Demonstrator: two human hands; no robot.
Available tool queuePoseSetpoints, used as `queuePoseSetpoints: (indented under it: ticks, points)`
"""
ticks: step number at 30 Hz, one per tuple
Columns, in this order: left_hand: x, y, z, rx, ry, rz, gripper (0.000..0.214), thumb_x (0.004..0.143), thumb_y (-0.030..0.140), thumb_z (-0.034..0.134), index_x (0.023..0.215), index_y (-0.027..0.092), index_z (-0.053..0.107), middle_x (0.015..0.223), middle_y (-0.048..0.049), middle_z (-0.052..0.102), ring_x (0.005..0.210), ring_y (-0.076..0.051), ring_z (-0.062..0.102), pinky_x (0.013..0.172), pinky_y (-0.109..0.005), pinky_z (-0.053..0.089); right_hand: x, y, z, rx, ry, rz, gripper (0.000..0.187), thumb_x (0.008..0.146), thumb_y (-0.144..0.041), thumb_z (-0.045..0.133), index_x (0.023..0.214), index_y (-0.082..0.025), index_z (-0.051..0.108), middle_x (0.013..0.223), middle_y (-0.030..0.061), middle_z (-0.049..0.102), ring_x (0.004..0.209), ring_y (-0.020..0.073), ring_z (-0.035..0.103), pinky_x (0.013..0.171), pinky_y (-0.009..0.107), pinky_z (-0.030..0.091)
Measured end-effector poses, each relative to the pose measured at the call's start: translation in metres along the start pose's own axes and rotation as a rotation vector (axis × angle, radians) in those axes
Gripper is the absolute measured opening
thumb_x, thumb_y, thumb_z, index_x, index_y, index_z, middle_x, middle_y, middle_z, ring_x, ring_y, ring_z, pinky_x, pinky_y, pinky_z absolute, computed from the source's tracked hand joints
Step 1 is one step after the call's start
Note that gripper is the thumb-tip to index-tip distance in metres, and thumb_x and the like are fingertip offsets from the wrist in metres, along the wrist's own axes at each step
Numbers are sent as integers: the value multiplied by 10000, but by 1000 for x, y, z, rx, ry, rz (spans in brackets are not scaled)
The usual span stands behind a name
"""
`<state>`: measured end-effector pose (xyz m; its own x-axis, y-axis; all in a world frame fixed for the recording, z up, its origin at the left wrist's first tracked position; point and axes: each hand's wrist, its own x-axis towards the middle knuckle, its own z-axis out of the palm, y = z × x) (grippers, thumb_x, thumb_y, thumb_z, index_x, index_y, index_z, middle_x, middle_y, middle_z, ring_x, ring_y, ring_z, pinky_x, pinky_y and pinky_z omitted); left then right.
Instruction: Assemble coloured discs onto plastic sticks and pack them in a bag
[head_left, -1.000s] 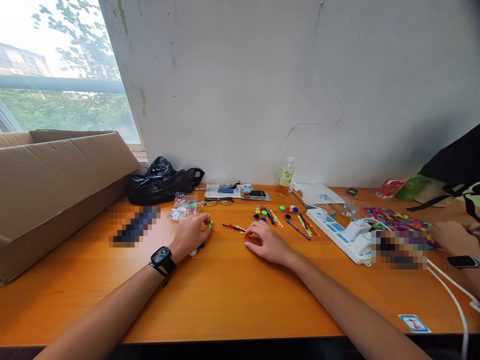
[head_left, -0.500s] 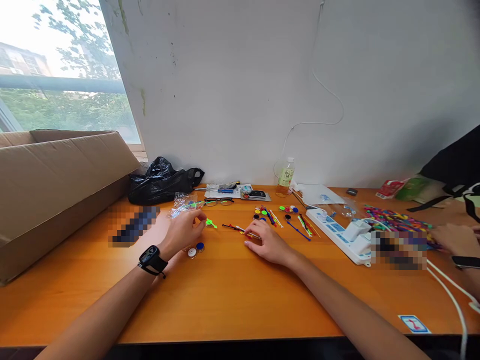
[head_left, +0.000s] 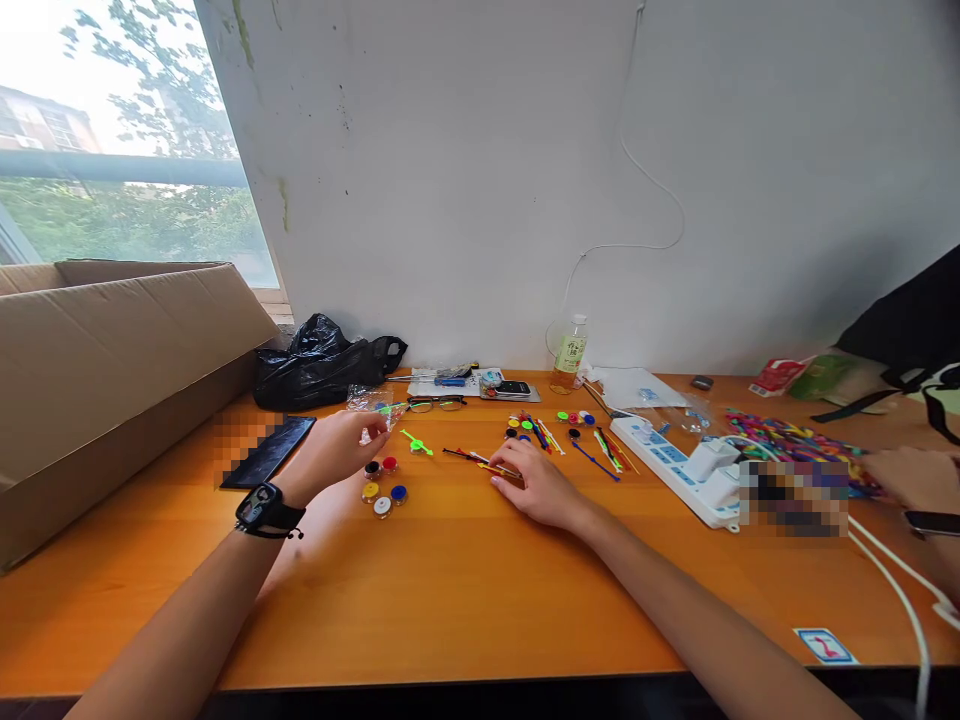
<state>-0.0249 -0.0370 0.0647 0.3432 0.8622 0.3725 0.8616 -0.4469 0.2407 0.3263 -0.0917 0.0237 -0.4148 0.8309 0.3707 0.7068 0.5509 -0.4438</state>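
My left hand (head_left: 337, 448), wearing a black watch on the wrist, hovers left of a green plastic stick with a round disc (head_left: 417, 443). Its fingers are loosely bent and apart, with nothing visible in them. Just below lie small round caps: black (head_left: 372, 468), red (head_left: 389, 464), yellow (head_left: 370, 491), white (head_left: 382, 507) and blue (head_left: 399, 494). My right hand (head_left: 536, 485) rests on the table, thumb apart from the fingers. Its fingertips lie by a few thin plastic sticks (head_left: 469, 457) in black, red and yellow, partly hidden under them.
More caps (head_left: 527, 426) and coloured sticks (head_left: 607, 450) lie beyond my right hand. A white power strip (head_left: 675, 470) stands to the right, a bottle (head_left: 569, 355) at the wall. At left are a cardboard box (head_left: 127, 390) and black bag (head_left: 322, 365). Another person's hand (head_left: 904, 470) is far right.
My left hand has moved left and slightly up, away from the green stick, which now shows fully with the black, red and yellow caps. My right hand stays nearly still.
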Motion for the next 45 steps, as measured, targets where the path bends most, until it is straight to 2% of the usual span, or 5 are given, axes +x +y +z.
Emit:
queuePoseSetpoints:
  ticks: [9, 20, 25, 32, 45]
  points:
    - [-2, -9, -8, -94, -360, 61, 159, 809, 350, 648, 767, 237, 752, 764, -20, 763, 658, -180, 670, 565, -253, 410, 0, 4, 2, 2, -6, -2, 126, 941, -209, 676, 1064, -213, 704, 1088, 85, 685, 1030, 254, 638, 932, 400, 519]
    - [-3, 2, -17, -186, -241, 74, 223, 862, 324, 598, 709, 207, 712, 670, -3, 710, 594, -149, 596, 535, -253, 376, 0, 3, 4, 21, -14, -21, 114, 940, -202, 673, 1049, -205, 705, 1075, 91, 679, 1022, 250, 637, 937, 402, 524]
    - [-15, 50, -17, -376, -192, 216, 223, 950, 356, 597, 944, 253, 794, 861, -21, 780, 768, -181, 691, 680, -271, 498, 1, 1, 16, 11, 59, -6, 156, 940, -200, 674, 1091, -214, 707, 1088, 95, 676, 1049, 264, 608, 963, 442, 524]
    - [-41, 107, 23, -334, -267, 546, 241, 989, 224, 539, 967, 249, 778, 928, -67, 763, 781, -194, 696, 694, -293, 485, -2, -2, 29, -48, 21, -111, 352, 984, -217, 621, 1329, -264, 677, 1517, 85, 574, 1450, 332, 397, 1216, 591, 359]
    - [-43, 104, 37, -515, -317, 468, 167, 914, 272, 685, 1066, 268, 754, 1066, -65, 742, 940, -220, 698, 798, -287, 524, 2, -1, 26, 6, 26, -191, 392, 974, -190, 606, 1358, -228, 672, 1388, 116, 669, 1332, 306, 522, 1163, 553, 435]
